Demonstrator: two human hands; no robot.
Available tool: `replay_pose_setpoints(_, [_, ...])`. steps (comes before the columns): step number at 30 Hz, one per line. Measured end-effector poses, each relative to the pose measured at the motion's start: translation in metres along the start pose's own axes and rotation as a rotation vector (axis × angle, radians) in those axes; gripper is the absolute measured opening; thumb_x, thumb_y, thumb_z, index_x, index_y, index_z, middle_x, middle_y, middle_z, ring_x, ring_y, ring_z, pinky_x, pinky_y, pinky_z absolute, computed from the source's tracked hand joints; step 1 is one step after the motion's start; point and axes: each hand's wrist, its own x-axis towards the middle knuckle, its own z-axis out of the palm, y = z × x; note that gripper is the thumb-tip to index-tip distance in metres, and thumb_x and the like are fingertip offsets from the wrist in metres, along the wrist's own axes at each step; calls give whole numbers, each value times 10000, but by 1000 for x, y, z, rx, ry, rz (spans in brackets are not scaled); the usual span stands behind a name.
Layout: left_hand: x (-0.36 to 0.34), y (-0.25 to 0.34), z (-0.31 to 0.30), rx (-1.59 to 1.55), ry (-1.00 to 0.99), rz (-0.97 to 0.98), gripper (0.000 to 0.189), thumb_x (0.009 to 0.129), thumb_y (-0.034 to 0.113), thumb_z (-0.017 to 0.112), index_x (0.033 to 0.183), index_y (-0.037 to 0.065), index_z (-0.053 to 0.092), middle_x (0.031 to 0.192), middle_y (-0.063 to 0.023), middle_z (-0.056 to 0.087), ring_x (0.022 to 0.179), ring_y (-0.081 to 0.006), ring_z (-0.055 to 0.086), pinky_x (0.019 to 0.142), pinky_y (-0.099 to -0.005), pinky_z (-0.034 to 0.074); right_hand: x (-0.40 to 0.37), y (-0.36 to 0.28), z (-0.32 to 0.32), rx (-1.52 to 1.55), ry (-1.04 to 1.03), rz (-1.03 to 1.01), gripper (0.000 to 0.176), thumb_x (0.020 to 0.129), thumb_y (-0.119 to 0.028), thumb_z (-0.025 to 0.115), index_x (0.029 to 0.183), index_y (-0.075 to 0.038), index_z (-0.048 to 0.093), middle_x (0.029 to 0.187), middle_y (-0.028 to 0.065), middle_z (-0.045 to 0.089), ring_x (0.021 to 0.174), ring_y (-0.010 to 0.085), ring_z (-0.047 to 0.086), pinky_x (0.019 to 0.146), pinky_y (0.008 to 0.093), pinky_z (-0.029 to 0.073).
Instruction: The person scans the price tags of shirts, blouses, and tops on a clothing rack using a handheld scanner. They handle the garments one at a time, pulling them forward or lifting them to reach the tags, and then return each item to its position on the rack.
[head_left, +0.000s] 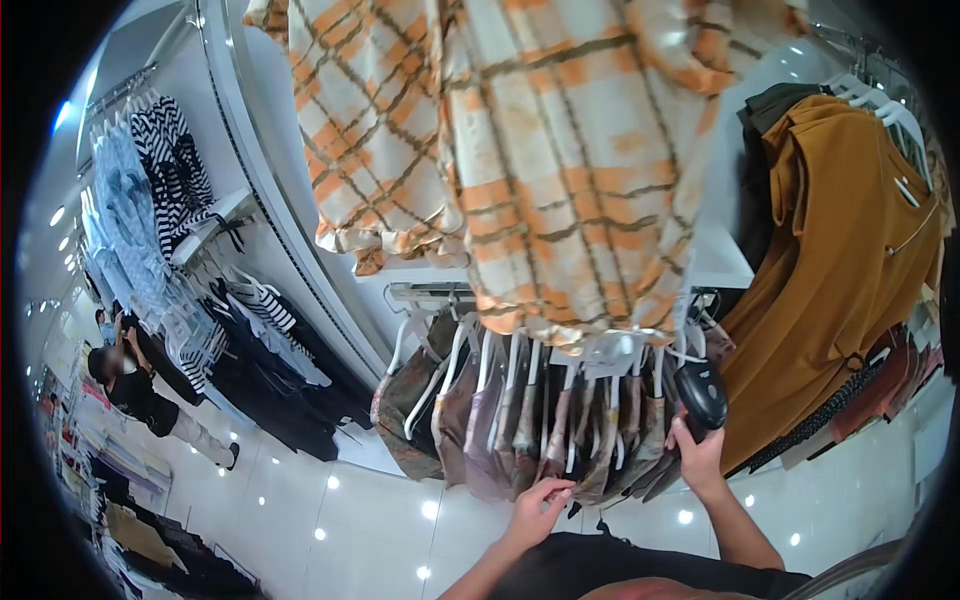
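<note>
Left hand (pixel 540 508) comes up from bottom centre, fingers half curled, tips at the lower edge of one of the patterned garments (pixel 520 430). Can't tell if it pinches the cloth or only touches it. Right hand (pixel 700 458) is near it on the right, fingers closed firmly round the grip of a black scanner (pixel 703 392). Scanner head is up, against the garments at the right end of the rail (pixel 425 293).

Garments hang packed tight on white hangers (pixel 455 350), approx. the whole rail length. Orange plaid shirt (pixel 530 150) hangs above, its hem down over the hanger tops mid-rail. Mustard top (pixel 830 260) is on a separate rail further right, just beside the scanner. Far left, well apart: another person (pixel 135 385) by a wall of striped tops (pixel 170 165), on a glossy white floor (pixel 330 520).

Risks, as I judge them:
- A pull on the lower edge could slide a garment off its hanger, since they're so crowded.
- Scanner head is close to hangers & cloth, so it could snag, or knock a hanger sideways.
- Plaid hem hides the hanger tops, so a slipped one may go unnoticed.
- One-handed grip on the scanner: a bump vs. the mustard top might loosen it.
</note>
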Motion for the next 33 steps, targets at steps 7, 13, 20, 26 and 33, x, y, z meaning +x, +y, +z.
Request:
replay_pose_setpoints(7, [-17, 17, 77, 5, -26, 49, 196, 934, 128, 594, 1081, 10, 649, 977, -72, 663, 831, -130, 593, 757, -248, 465, -21, 2, -58, 124, 26, 7, 101, 909, -31, 579, 990, 11, 536, 758, 30, 560, 601, 89, 541, 563, 234, 450])
replay_pose_setpoints(13, [-37, 39, 139, 4, -181, 56, 167, 924, 88, 584, 1054, 3, 643, 983, -88, 652, 843, -154, 599, 735, -263, 466, -68, -4, -109, 111, -70, 22, 232, 928, -24, 545, 1151, 3, 484, 812, 36, 543, 624, 101, 527, 577, 250, 450])
replay_pose_setpoints(20, [-61, 39, 187, 14, -244, 53, 176, 929, 93, 572, 1064, 4, 640, 999, -87, 649, 874, -166, 609, 756, -276, 472, -113, -14, -162, 105, -77, 19, 61, 927, -18, 534, 984, 2, 529, 761, 30, 538, 633, 92, 524, 592, 245, 446])
replay_pose_setpoints(26, [-87, 25, 232, -29, -248, 49, 176, 935, 108, 574, 1063, 8, 641, 1010, -74, 646, 883, -158, 603, 770, -278, 473, -150, -9, -193, 142, -65, 61, 49, 912, -25, 563, 952, 2, 559, 746, 4, 545, 640, 69, 505, 578, 238, 416])
replay_pose_setpoints(33, [-114, 36, 246, -53, -302, 67, 171, 939, 110, 564, 1058, 14, 639, 997, -75, 645, 865, -158, 595, 765, -285, 469, -199, 5, -209, 145, -69, 114, 69, 900, -30, 587, 959, 2, 569, 756, 13, 566, 655, 72, 527, 590, 236, 432])
